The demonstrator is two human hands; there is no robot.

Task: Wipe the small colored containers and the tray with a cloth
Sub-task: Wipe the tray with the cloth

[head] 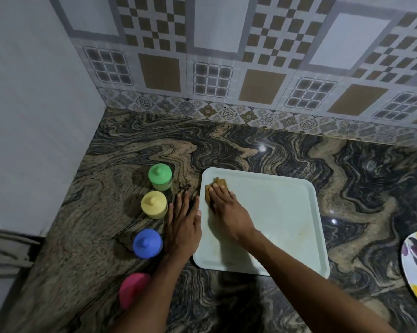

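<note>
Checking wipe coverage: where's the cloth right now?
Head view: the brown cloth lies in the tray's far-left corner, pressed flat under the right hand, right of the green container.

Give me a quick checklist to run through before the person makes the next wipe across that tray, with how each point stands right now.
1. Cloth under the wiping hand: ok. The right hand presses the brown cloth flat on the tray, near its far left corner.
2. Tray steadied: ok. The left hand lies flat on the counter with its thumb at the tray's left rim.
3. Tray free of items: ok, only the cloth and hand are on it.
4. Containers out of the way: ok. Green container, yellow container, blue container and pink container stand left of the tray.
5. Tray clean: not ok, faint marks show near its right side.
6. Containers already wiped: cannot tell.
</note>
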